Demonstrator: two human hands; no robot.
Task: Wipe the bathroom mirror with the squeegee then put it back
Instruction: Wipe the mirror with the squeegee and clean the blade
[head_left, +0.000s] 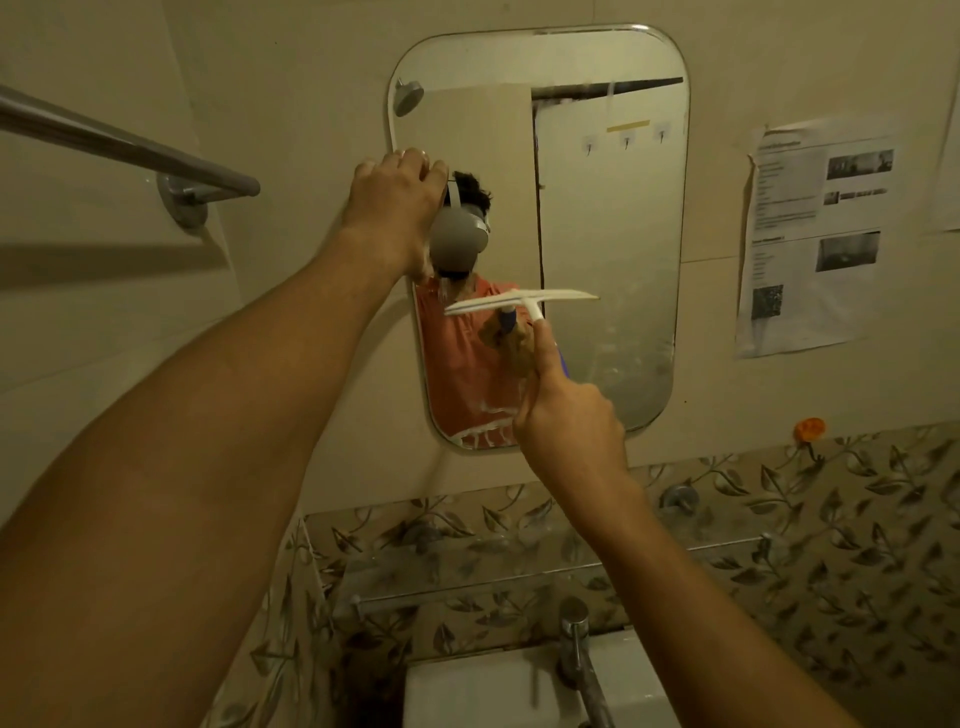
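1. The rounded-rectangle wall mirror (613, 234) hangs on the beige wall above the white basin (493, 691).
2. The left hand (397, 208) is raised to the mirror's left rim, at upper height. Its fingers curl over that rim and hold it.
3. The right hand (569, 415) grips the handle of the white T-shaped squeegee (519, 302). The index finger lies straight along the handle, pointing up towards the blade.
4. The squeegee blade lies nearly level at the glass at mid-height, slightly left of centre.
5. The two hands are well apart, the left one higher.
6. White soapy streaks (483, 434) show at the mirror's bottom edge.
7. Surroundings: a chrome towel rail (130, 145) at left, a printed paper sheet (815, 234) on the wall at right, a chrome tap (576, 639) on the basin.
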